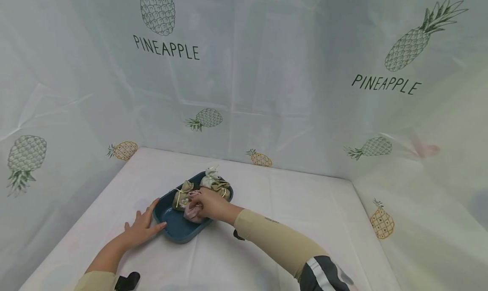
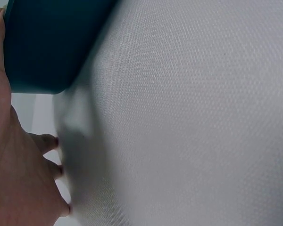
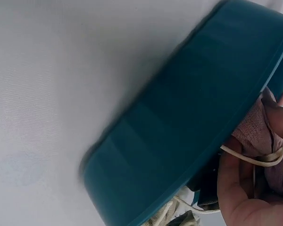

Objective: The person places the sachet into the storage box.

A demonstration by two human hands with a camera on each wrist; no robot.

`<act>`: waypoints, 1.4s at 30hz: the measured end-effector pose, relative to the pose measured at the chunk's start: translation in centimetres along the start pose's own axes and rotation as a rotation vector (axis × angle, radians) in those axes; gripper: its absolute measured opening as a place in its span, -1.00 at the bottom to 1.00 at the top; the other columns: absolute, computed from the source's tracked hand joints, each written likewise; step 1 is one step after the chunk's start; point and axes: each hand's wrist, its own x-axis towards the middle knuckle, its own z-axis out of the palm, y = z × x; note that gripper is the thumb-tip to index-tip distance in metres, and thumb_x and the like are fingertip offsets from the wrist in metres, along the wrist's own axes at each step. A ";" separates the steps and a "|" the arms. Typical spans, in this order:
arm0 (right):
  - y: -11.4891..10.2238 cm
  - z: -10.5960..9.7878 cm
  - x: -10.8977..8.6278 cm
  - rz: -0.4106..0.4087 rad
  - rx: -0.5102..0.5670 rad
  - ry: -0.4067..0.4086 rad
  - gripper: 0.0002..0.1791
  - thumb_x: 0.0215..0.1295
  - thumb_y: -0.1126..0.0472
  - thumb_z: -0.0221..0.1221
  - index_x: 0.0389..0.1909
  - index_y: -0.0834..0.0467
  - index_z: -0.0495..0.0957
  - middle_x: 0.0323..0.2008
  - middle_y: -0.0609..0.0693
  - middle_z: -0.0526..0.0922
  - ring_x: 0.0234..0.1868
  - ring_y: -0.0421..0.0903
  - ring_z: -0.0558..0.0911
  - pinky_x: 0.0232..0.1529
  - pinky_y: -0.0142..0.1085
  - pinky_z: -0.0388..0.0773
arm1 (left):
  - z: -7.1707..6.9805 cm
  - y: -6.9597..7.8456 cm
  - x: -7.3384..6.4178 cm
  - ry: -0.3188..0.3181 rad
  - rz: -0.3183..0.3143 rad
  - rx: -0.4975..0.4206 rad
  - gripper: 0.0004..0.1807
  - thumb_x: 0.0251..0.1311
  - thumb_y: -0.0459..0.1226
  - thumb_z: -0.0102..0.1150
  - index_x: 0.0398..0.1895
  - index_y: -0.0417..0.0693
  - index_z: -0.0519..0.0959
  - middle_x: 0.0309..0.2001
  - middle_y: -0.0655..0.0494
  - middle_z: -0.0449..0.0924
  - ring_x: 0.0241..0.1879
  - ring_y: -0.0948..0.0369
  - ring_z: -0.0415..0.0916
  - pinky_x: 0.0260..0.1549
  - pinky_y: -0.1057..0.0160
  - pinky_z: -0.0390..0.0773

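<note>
A dark blue tray [image 1: 178,231] with rounded corners stands on the table and holds several small drawstring pouches. My right hand [image 1: 214,203] reaches into it and pinches a dusty-pink pouch [image 1: 192,214] by its gathered neck. In the right wrist view, a cream cord [image 3: 269,162] circles that neck. Beside it sits an olive-tan pouch [image 1: 177,200] with a white flower. A whitish pouch [image 1: 207,181] and another olive one [image 1: 225,192] lie at the far end, partly behind my hand. My left hand [image 1: 139,231] spreads its fingers at the tray's near-left side, thumb and a fingertip at the rim.
A white cloth [image 1: 282,231] covers the table under the tray. Pale curtains [image 1: 274,92] printed with pineapples hang along the back and both sides. The near end of the tray's floor shows bare.
</note>
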 end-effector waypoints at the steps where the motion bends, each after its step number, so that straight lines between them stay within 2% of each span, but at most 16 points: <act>1: 0.1 0.1 0.0 0.000 -0.007 -0.005 -0.72 0.12 0.33 0.37 -0.15 -0.03 0.72 -0.25 -0.22 0.52 -0.23 -0.33 0.39 -0.27 -0.52 0.35 | 0.0 0.0 0.0 0.001 0.001 0.003 0.02 0.25 0.12 0.15 0.52 -0.08 -0.22 0.40 -0.60 -0.18 0.26 -0.67 -0.38 -0.08 -0.70 -0.34; 7: 0.3 0.4 0.0 -0.009 -0.035 -0.039 -0.71 0.17 0.35 0.34 -0.13 -0.04 0.72 -0.23 -0.21 0.57 -0.20 -0.33 0.44 -0.21 -0.51 0.39 | 0.1 -0.2 0.1 0.005 0.003 -0.002 0.02 0.25 0.11 0.16 0.52 -0.07 -0.22 0.40 -0.59 -0.18 0.26 -0.67 -0.39 -0.09 -0.70 -0.35; 16: 1.0 0.6 0.0 -0.066 -0.037 -0.045 -0.68 0.14 0.36 0.35 -0.10 -0.04 0.72 -0.18 -0.24 0.61 -0.12 -0.34 0.46 -0.11 -0.51 0.38 | 0.2 -0.2 0.1 -0.006 0.005 -0.021 0.02 0.26 0.10 0.15 0.53 -0.06 -0.24 0.42 -0.55 -0.21 0.26 -0.67 -0.41 -0.10 -0.70 -0.38; 22: 1.2 0.4 0.1 -0.055 -0.016 -0.078 -0.68 0.18 0.32 0.34 -0.07 -0.05 0.71 -0.12 -0.23 0.59 -0.07 -0.33 0.46 -0.10 -0.50 0.38 | 0.1 -0.2 0.2 -0.020 -0.006 -0.019 0.03 0.27 0.12 0.14 0.53 -0.04 -0.27 0.42 -0.55 -0.22 0.26 -0.66 -0.43 -0.09 -0.70 -0.39; 31: 1.4 0.0 0.6 -0.093 -0.018 -0.137 -0.74 0.25 0.28 0.31 -0.05 0.01 0.71 0.00 -0.21 0.65 0.12 -0.30 0.49 0.06 -0.53 0.36 | 0.2 -0.2 0.3 -0.025 -0.006 -0.013 0.03 0.27 0.12 0.13 0.54 -0.04 -0.27 0.42 -0.55 -0.21 0.26 -0.67 -0.43 -0.10 -0.70 -0.37; 37: 1.4 -0.4 0.8 -0.099 -0.007 -0.166 -0.71 0.24 0.32 0.31 -0.02 0.03 0.71 -0.05 -0.21 0.68 0.03 -0.33 0.55 -0.01 -0.55 0.39 | 0.2 0.0 0.2 -0.025 -0.008 -0.007 0.03 0.28 0.12 0.13 0.53 -0.05 -0.28 0.41 -0.57 -0.20 0.25 -0.67 -0.41 -0.10 -0.70 -0.36; 42: 1.5 -0.4 0.6 -0.056 0.054 -0.156 -0.63 0.17 0.38 0.33 -0.01 0.01 0.70 -0.02 -0.22 0.67 -0.01 -0.36 0.54 -0.07 -0.54 0.41 | 0.0 0.2 0.0 -0.025 -0.011 -0.015 0.03 0.28 0.11 0.13 0.53 -0.06 -0.28 0.41 -0.57 -0.20 0.25 -0.67 -0.42 -0.09 -0.70 -0.37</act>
